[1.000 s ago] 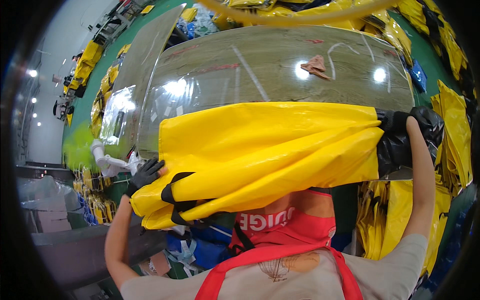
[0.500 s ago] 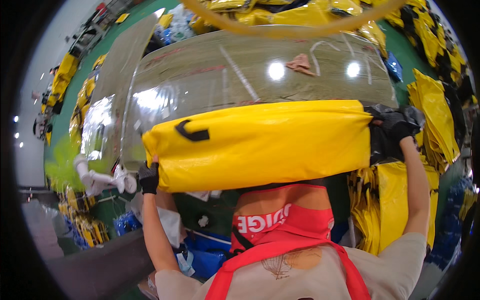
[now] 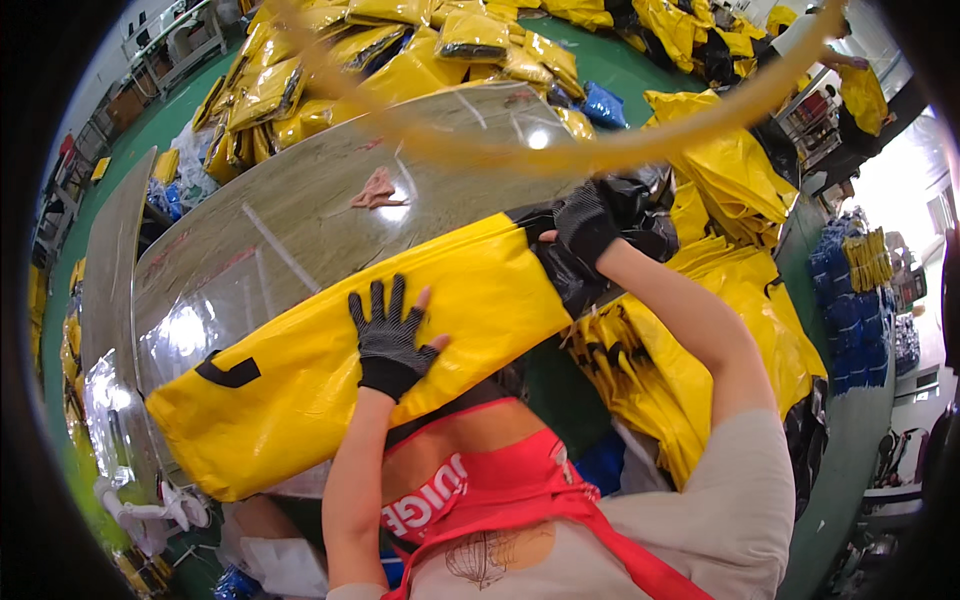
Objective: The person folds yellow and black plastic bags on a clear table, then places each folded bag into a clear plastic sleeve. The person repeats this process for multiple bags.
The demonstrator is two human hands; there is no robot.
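A long yellow bag (image 3: pixel 300 370) with black trim lies folded across the near edge of a shiny grey table (image 3: pixel 300 220). My left hand (image 3: pixel 388 335), in a black dotted glove, presses flat on the middle of the bag with fingers spread. My right hand (image 3: pixel 588 222), also gloved, grips the bag's black end (image 3: pixel 640 215) at the table's right edge. A black strap loop (image 3: pixel 228 372) shows near the bag's left end.
A pinkish scrap (image 3: pixel 378 190) lies on the table. Heaps of yellow bags (image 3: pixel 380 50) cover the green floor beyond the table, and more are stacked at my right (image 3: pixel 740 290). A blurred yellow strap (image 3: pixel 600 150) arcs across the view. Blue items (image 3: pixel 850 310) stand at far right.
The view swung right and the bag came down flat on the table. My left hand let go of the bag's left end and now lies flat on its middle.
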